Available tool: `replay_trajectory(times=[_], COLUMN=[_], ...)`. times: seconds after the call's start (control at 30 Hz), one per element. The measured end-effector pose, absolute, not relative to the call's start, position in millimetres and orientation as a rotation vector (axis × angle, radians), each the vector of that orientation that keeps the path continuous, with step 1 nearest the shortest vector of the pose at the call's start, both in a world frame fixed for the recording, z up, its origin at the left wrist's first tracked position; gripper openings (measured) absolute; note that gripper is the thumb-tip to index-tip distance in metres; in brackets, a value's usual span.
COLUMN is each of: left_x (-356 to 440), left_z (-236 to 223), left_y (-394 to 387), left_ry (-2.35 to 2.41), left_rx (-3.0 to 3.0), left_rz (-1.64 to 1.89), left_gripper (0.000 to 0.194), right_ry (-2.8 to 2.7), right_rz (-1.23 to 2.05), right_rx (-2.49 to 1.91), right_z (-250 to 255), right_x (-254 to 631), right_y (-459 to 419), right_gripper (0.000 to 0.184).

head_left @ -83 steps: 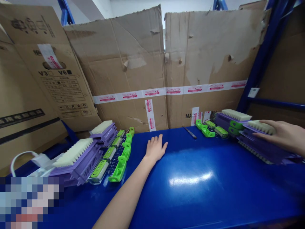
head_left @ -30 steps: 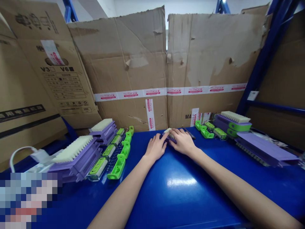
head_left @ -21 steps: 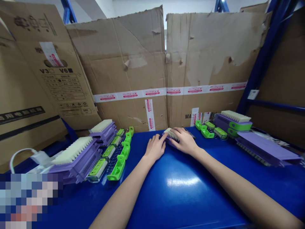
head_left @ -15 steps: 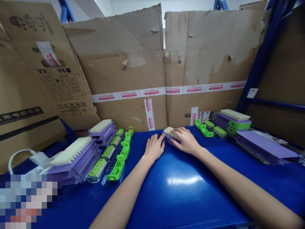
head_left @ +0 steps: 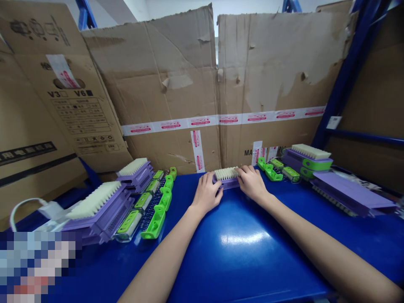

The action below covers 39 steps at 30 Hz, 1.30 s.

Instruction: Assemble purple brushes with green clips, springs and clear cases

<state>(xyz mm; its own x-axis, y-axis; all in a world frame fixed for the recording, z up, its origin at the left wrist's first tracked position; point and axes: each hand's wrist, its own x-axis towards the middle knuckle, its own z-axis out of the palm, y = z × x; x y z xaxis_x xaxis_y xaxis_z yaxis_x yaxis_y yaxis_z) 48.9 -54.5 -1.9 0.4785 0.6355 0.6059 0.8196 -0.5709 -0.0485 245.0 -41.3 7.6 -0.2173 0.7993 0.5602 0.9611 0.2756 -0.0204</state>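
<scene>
Grips purple brush [head_left: 227, 173] by opposite ends, with left hand [head_left: 206, 193] and right hand [head_left: 253, 184], bristles up, long axis roughly parallel to nearby back edge of table [head_left: 208, 265].

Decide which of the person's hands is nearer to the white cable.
Left. The left hand grips the purple block's left end, right of the cable; the right hand, farther off, grips the block's right end.
</scene>
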Motion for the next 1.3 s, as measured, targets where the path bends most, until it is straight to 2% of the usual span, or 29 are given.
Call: replay_trajectory(times=[0.27,0.6,0.73,0.9,1.3], left_x=[47.4,60.6,61.0,54.2,55.9], left_z=[1.8,4.5,3.4,5.5,9.4], left_y=[-59.5,-70.8,-69.7,-64.8,-60.0], left_ry=[-1.059,-0.731,-0.766,-0.892,-0.907], left_rx=[-2.534,-2.610,-2.646,-2.638,-2.532], left_rz=[-0.726,-0.668,-0.721,-0.821,-0.767], left_gripper=[0.027,0.033,0.038,0.041,0.036], right_ry=[-2.059,-2.027,-1.988,-1.986,-2.060], right_rz=[-0.067,0.353,0.465,0.470,0.240], right_rx=[-1.388,-1.168,-1.109,-1.092,-1.118], right_z=[2.8,2.8,1.6,-1.9,1.3], right_x=[239.9,238.2,238.7,243.1,246.3], right_y=[-35.9,-36.8,-36.3,-32.1,-36.1], right_gripper=[0.050,0.050,0.048,0.048,0.043])
